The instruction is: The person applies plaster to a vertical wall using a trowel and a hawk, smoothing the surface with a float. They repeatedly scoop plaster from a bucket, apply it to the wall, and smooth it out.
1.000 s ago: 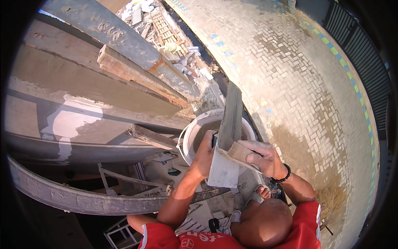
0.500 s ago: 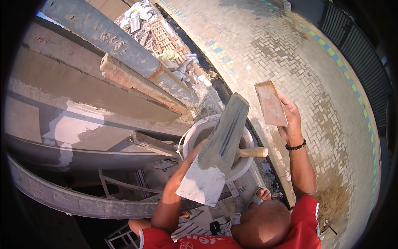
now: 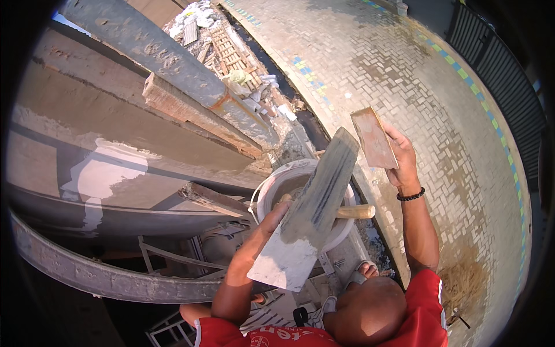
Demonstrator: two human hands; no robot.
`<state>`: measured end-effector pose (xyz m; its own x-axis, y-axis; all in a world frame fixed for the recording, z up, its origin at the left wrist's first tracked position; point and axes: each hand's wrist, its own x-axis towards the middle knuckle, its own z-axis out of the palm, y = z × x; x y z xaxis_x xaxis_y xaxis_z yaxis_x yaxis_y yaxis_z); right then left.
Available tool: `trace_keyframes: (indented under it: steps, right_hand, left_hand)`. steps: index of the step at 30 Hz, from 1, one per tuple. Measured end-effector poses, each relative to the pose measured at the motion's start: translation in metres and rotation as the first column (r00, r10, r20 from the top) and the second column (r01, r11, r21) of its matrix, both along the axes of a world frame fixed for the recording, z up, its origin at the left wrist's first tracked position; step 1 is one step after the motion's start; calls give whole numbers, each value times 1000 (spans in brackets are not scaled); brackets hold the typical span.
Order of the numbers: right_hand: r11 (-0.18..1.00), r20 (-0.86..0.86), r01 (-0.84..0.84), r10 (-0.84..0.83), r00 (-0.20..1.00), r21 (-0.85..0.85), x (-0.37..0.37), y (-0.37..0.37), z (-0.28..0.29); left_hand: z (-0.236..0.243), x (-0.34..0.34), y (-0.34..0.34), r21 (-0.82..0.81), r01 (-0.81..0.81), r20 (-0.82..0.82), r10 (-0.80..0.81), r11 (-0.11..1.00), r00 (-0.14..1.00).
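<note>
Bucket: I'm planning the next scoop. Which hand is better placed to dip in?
Probably the right hand: it holds the flat trowel, raised free beside the white bucket. The left hand grips the long board lying across the bucket's top.

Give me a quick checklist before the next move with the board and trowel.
1. Left hand grip on the long plaster board: ok, holds its underside.
2. Board load: cannot tell, only a thin grey smear shows.
3. Right hand grip on the flat trowel: ok, raised beside the board.
4. White bucket under the board: ok, wooden handle sticks out.
5. Footing on the scaffold: cannot tell, one sandalled foot shows.
</note>
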<state>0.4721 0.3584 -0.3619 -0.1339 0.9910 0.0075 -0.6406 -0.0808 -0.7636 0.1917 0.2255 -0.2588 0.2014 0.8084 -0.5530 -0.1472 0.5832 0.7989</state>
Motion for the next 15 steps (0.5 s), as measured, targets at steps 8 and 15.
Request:
trace_keyframes:
  steps: [8, 15]
  right_hand:
    - [1000, -448, -18, 11, 894, -13, 7, -7, -18]
    - [990, -742, -106, 3, 671, -91, -27, -29, -24]
  left_hand:
    - [-18, -14, 6, -237, -215, 245, 272, 948, 930]
    - [-46, -30, -9, 499, 148, -248, -24, 854, 969]
